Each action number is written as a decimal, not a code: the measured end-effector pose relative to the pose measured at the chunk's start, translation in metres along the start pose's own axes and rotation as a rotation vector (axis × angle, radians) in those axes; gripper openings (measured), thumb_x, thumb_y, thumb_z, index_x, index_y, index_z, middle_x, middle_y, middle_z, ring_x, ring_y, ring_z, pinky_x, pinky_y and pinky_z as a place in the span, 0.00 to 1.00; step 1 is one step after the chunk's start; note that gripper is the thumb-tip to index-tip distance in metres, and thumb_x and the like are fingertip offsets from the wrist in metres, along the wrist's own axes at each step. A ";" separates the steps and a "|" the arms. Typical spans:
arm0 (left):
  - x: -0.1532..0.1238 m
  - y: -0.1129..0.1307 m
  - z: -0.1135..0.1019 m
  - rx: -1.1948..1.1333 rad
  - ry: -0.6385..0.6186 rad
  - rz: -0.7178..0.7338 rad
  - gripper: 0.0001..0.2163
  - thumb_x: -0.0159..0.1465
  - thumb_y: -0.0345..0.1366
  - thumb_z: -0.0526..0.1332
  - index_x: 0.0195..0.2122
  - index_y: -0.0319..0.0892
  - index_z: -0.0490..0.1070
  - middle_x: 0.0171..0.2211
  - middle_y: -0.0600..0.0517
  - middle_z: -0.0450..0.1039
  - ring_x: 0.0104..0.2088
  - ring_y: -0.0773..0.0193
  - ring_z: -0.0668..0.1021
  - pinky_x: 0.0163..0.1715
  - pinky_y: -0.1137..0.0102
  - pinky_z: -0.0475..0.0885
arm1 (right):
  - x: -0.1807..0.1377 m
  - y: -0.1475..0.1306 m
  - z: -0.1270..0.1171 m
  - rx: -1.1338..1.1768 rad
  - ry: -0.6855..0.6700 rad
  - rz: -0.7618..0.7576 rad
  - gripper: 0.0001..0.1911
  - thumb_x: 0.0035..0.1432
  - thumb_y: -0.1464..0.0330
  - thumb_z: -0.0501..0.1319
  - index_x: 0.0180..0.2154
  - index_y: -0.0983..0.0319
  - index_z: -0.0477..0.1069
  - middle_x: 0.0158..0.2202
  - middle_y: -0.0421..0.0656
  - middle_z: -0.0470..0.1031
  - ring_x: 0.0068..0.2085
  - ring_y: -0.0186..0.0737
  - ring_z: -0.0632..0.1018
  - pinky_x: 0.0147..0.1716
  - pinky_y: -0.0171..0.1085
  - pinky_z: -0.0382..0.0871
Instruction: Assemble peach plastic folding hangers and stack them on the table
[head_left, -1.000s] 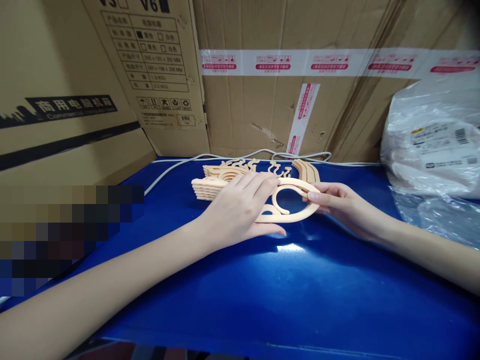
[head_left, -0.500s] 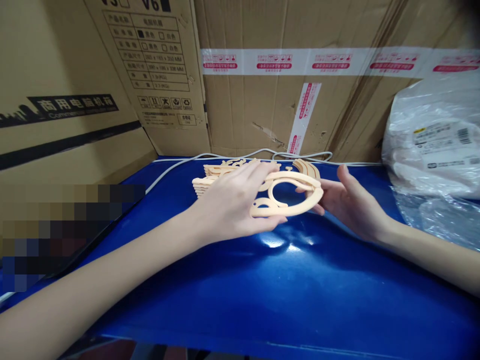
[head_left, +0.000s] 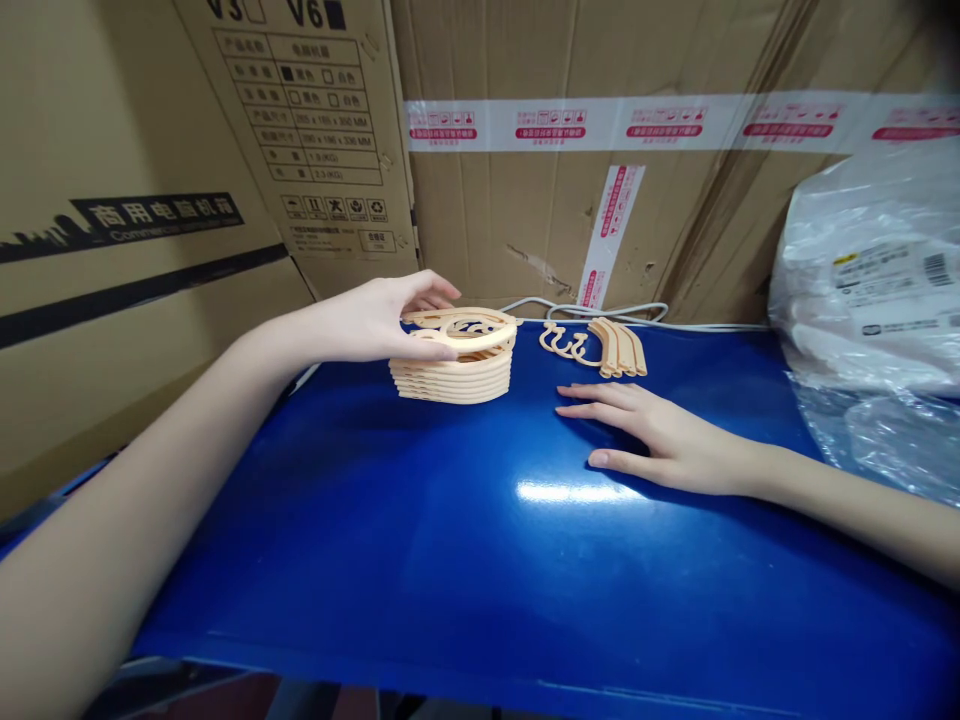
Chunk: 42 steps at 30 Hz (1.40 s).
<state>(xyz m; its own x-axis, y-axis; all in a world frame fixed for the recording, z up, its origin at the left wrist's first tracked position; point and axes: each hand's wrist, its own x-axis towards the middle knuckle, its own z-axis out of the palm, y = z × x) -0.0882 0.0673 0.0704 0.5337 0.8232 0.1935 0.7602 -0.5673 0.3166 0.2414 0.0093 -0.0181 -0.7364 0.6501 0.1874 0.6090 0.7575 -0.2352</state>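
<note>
My left hand [head_left: 382,318] is closed on one end of a beige plastic folding hanger [head_left: 487,341], thumb in front and fingers behind. The hanger is at the top of a neat stack of folded hangers [head_left: 454,384]; whether it rests fully on the stack I cannot tell. My right hand [head_left: 660,432] is open and empty, palm down low over the table, fingers pointing left. Just beyond its fingertips lie several curved hanger arms [head_left: 621,350], side by side. Several hanger hooks [head_left: 559,340] lie to the left of those arms.
The glossy blue table [head_left: 480,570] is backed by a taped cardboard panel [head_left: 495,220]. A printed cardboard box [head_left: 330,220] stands at the left. A white cable [head_left: 517,303] runs along the back edge. Clear plastic bags with white contents [head_left: 862,290] sit at the right.
My left hand has carried the folded hanger left and back, onto the top of the stack. My right hand has come away from the hanger and lowered, palm down.
</note>
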 end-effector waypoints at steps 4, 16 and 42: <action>0.003 -0.011 0.000 -0.022 -0.047 -0.029 0.33 0.51 0.53 0.65 0.56 0.44 0.64 0.55 0.45 0.70 0.54 0.52 0.73 0.55 0.58 0.67 | -0.001 0.001 0.000 -0.022 -0.018 -0.004 0.27 0.63 0.56 0.56 0.61 0.55 0.62 0.66 0.48 0.58 0.64 0.51 0.63 0.61 0.54 0.56; 0.004 -0.012 0.005 -0.031 -0.109 0.007 0.29 0.53 0.53 0.64 0.54 0.46 0.66 0.53 0.49 0.72 0.52 0.54 0.74 0.52 0.61 0.68 | 0.000 0.000 0.000 -0.011 0.000 -0.023 0.27 0.63 0.57 0.56 0.61 0.55 0.62 0.65 0.48 0.59 0.63 0.53 0.64 0.60 0.56 0.58; 0.002 -0.003 0.004 0.016 -0.167 -0.028 0.32 0.54 0.54 0.63 0.57 0.45 0.62 0.57 0.49 0.67 0.55 0.54 0.71 0.55 0.62 0.65 | -0.001 0.000 0.000 -0.079 -0.043 0.000 0.27 0.64 0.55 0.54 0.61 0.57 0.61 0.66 0.47 0.57 0.64 0.46 0.62 0.62 0.50 0.56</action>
<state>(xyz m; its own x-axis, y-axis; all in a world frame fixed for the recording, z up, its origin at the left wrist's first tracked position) -0.0875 0.0706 0.0661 0.5653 0.8244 0.0278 0.7807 -0.5456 0.3046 0.2420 0.0092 -0.0182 -0.7476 0.6479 0.1458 0.6287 0.7612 -0.1590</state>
